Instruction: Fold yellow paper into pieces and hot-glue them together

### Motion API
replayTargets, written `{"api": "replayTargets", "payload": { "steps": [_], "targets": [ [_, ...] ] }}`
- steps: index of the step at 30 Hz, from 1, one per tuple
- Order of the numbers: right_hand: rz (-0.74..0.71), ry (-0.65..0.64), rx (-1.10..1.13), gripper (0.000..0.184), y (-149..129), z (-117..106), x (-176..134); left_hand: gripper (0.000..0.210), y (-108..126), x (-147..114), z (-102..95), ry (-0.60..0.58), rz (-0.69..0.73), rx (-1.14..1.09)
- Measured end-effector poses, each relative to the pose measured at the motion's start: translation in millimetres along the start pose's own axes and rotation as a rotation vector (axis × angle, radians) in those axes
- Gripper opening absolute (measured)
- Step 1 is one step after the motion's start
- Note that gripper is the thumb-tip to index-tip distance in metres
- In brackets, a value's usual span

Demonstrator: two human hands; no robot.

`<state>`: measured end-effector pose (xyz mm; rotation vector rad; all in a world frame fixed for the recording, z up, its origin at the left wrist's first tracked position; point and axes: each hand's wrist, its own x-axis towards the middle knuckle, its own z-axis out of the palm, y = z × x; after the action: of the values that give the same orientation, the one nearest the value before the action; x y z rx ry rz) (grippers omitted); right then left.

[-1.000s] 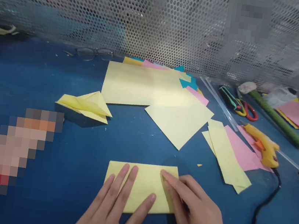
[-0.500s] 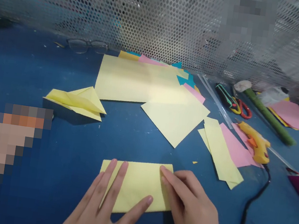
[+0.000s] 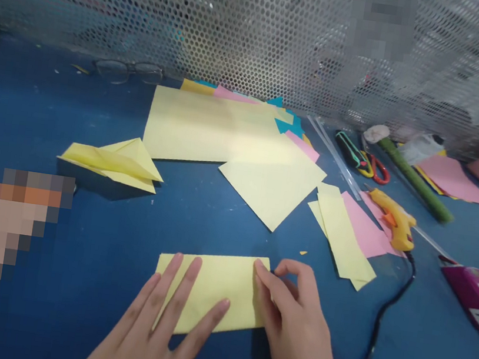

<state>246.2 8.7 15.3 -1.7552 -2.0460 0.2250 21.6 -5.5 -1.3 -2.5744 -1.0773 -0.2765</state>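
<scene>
A pale yellow sheet of paper [image 3: 220,281], folded into a flat rectangle, lies right in front of me. My left hand [image 3: 157,319] rests on its left part with the fingers spread and the palm low, thumb pointing to the right. At the paper's right edge, my right hand [image 3: 297,324] is closed, its fingertips pressed together at the upper right corner; part of that edge is hidden under it. Farther back on the left stands a folded yellow paper airplane [image 3: 112,161].
Behind lie a large yellow sheet [image 3: 189,125] and a square yellow sheet [image 3: 270,178]. To the right are folded yellow strips [image 3: 342,235], a yellow glue gun [image 3: 394,219] with its black cord, red-handled scissors [image 3: 378,170] and a purple power strip [image 3: 474,299]. A perforated metal panel [image 3: 251,32] borders the back.
The view has shifted a little to the right, so things sit farther left. Both hands stay on the folded paper; the right forefinger knuckles look slightly more raised.
</scene>
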Motion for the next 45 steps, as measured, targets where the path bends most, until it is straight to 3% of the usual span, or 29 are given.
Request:
{"api": "replayTargets", "payload": {
  "steps": [6, 11, 17, 22, 26, 30, 36, 45],
  "targets": [
    [0.079, 0.036, 0.018, 0.024, -8, 3, -2, 0.083, -10, -4, -3.7, -0.096, -0.007, -0.123],
    [0.056, 0.068, -0.013, 0.028, -9, -1, 1, 0.096, -9, -2, -13.5, -0.092, -0.006, -0.105],
    [0.009, 0.150, -0.034, 0.035, -13, -2, 5, 0.075, -15, 4, -21.1, -0.200, -0.070, -0.166],
    [-0.009, 0.142, -0.036, 0.029, -11, 0, 2, 0.076, -11, 13, -24.5, -0.279, -0.156, -0.182],
    [-0.006, 0.121, -0.039, 0.025, -7, 1, 0, 0.079, -11, 10, -25.8, -0.273, -0.128, -0.183],
    [-0.006, 0.129, -0.046, 0.029, -9, 2, 0, 0.084, -16, 3, -24.5, -0.174, -0.038, -0.165],
    [-0.032, 0.164, -0.082, 0.034, -12, 0, 6, 0.109, -17, -1, -23.7, -0.128, -0.002, -0.136],
    [-0.065, 0.097, -0.208, 0.032, -16, -8, 8, 0.101, -14, -8, -29.3, -0.156, 0.052, -0.221]
  ]
}}
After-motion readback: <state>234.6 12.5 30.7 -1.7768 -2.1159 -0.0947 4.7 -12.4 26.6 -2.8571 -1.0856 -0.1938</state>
